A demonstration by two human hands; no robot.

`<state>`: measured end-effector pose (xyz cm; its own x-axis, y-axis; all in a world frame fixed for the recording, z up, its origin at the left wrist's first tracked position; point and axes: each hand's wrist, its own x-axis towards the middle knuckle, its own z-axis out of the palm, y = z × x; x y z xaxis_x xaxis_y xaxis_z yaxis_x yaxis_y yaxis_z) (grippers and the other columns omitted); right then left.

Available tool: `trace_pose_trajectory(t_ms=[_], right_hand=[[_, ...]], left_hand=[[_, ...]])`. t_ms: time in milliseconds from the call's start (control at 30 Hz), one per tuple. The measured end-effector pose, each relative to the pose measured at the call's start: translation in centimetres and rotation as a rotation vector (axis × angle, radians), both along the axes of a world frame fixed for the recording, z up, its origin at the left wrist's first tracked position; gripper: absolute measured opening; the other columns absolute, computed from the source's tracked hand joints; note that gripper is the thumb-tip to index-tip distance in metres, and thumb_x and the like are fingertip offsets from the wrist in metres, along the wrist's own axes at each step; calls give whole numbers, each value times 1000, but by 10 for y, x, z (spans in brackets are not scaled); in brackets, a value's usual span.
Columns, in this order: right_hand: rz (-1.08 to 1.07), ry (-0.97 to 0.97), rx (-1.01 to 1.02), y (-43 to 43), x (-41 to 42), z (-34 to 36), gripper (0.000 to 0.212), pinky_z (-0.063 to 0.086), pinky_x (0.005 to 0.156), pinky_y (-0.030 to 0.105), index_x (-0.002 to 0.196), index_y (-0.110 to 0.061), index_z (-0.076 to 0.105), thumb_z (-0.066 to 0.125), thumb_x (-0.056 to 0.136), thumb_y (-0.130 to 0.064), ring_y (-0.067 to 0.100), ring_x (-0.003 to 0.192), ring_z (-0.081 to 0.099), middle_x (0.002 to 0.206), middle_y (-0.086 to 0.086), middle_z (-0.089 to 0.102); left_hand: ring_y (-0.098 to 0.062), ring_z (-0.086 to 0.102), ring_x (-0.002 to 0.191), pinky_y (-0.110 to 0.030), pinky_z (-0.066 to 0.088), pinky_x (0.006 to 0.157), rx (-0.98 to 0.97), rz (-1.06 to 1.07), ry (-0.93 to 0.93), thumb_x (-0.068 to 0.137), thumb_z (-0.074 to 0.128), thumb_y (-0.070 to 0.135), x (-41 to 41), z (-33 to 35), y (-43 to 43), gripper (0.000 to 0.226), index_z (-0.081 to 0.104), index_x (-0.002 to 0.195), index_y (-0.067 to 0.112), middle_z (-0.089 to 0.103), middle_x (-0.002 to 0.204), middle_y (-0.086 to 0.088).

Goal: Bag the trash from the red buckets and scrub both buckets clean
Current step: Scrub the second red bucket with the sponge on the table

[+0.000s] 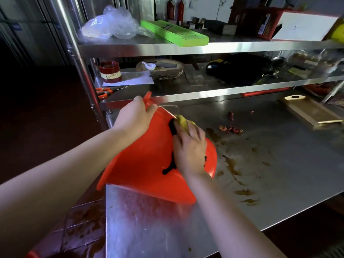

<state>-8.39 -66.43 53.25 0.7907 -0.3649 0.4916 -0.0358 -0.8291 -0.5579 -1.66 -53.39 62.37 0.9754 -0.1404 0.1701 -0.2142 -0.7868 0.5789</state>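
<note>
The red plastic bucket (147,164) lies tipped on its side on the steel table (260,183), beneath the 2 hands. The left hand (134,116) grips its far, narrower end. The right hand (189,149), just right of the left, curls its fingers round a yellow sponge (183,121) and presses it against the wall. The bucket's long axis runs away from the person, with the wider end nearest.

A single view — a wide-angle camera worn on the person's head, facing forward and down, close over the steel counter (288,174). The left hand (135,116) and right hand (189,151) sit mid-frame, forearms entering from the bottom edge; shelves (186,47) bow across the top — dark floor (37,127) at left.
</note>
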Motion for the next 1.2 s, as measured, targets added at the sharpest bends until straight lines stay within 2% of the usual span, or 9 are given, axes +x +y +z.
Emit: trace_pose_trajectory(t_ms=[233,367,500,600,700,800,900,1067,1200], right_hand=[[146,-86,-54,10,12,20,46,40,99,39,130,-33,56,41,87,-36,28,120,43,132,-1,53],[-15,141,178,-48,-6,-6,44,39,99,37,132,-40,52,39,90,-35,25,122,42,136,-6,52],[-197,340,455,-82,-27,-22,40,52,82,46,95,-66,55,26,71,-50,33,95,61,108,-9,65],[-151,269,379,-63,-22,-5,43,44,90,43,118,-47,57,30,86,-40,33,111,51,129,-1,58],[-73,91,211,-26,-2,32,42,34,99,44,138,-33,45,39,97,-31,31,125,34,145,0,42],[-8,19,117,-5,13,48,43,30,103,44,138,-25,46,43,97,-34,28,130,28,146,2,38],[74,-6,105,-22,9,33,44,37,103,43,139,-31,45,44,96,-33,25,129,31,145,-1,40],[-90,232,276,-67,-32,-18,42,35,101,40,138,-39,44,41,96,-35,17,133,27,146,-7,40],[-160,181,261,-62,-47,-31,40,37,101,44,134,-34,52,47,95,-27,23,129,32,145,0,44]], left_hand=[[-14,50,61,-28,29,49,82,-82,-170,101,28,32,-11,-1,-5,35,48,121,11,52,71,4],[-9,44,55,-24,27,46,46,-90,-191,102,27,30,-17,-5,5,37,47,125,9,49,66,5],[-11,41,59,-23,27,50,64,-160,-250,101,28,29,-28,-7,3,37,48,125,10,57,77,-3],[-7,45,58,-25,31,50,90,-225,-293,101,30,28,-33,-5,-3,34,50,120,9,49,72,6],[-18,51,65,-31,33,56,106,-300,-323,100,34,27,-37,-2,-6,30,51,115,8,52,75,1],[-12,47,58,-25,32,50,84,-329,-335,99,38,24,-38,-4,-3,28,51,117,8,48,69,6],[-4,43,53,-19,30,49,35,-312,-307,99,38,23,-37,-10,9,29,51,121,10,43,64,12],[-16,53,52,-26,36,47,-53,-241,-229,99,34,28,-34,-22,33,30,50,121,16,49,67,7],[-15,51,50,-33,44,48,-103,-248,-203,99,34,30,-34,-23,37,35,50,128,18,54,66,0]])
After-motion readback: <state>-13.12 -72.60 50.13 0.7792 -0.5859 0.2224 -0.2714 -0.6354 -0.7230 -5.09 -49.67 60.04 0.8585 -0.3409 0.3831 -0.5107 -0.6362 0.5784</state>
